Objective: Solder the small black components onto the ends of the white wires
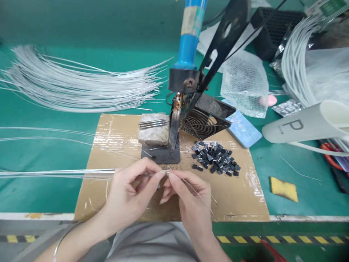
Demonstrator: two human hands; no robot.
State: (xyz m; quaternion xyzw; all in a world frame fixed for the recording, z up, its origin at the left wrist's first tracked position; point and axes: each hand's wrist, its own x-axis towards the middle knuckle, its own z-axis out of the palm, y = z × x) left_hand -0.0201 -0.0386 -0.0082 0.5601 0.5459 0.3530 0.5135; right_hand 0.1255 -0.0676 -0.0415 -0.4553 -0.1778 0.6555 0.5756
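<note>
My left hand [130, 191] pinches a thin bundle of white wires [57, 173] that runs off to the left edge. My right hand [187, 194] meets it fingertip to fingertip over the cardboard mat [240, 198], pinching the wire ends, and one fine wire trails down to the right. Just beyond the hands stands a soldering iron with a blue handle [191, 32] on a black stand [163, 154]. A pile of small dark components [215, 158] lies to the right of the stand.
A large fan of white wires [76, 82] lies at the back left on the green bench. A sponge block [154, 129], a small fan [201, 122], a bubble-wrap bag [244, 85], a white tube [305, 127] and a yellow pad [283, 188] sit around.
</note>
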